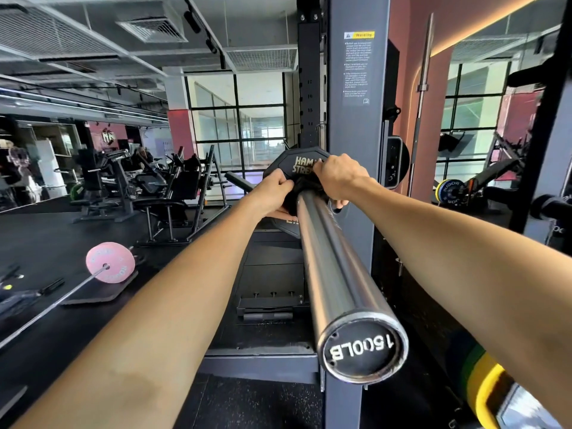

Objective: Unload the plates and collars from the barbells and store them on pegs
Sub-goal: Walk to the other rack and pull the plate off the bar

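A steel barbell sleeve [331, 267] runs from the bottom centre away from me, its end cap reading 1500LB. At its far end sits a black plate [289, 164] with gold lettering. A black collar [305, 188] is clamped on the sleeve against that plate. My left hand [274, 193] grips the collar from the left. My right hand [340, 178] grips it from the right and top. Most of the collar is hidden under my fingers.
A grey rack upright [356, 119] stands just right of the sleeve. A second barbell with a pink plate [110, 262] lies on the floor at left. Coloured plates [452, 190] hang at right; a yellow-green plate [483, 394] is near my right elbow. Machines fill the left background.
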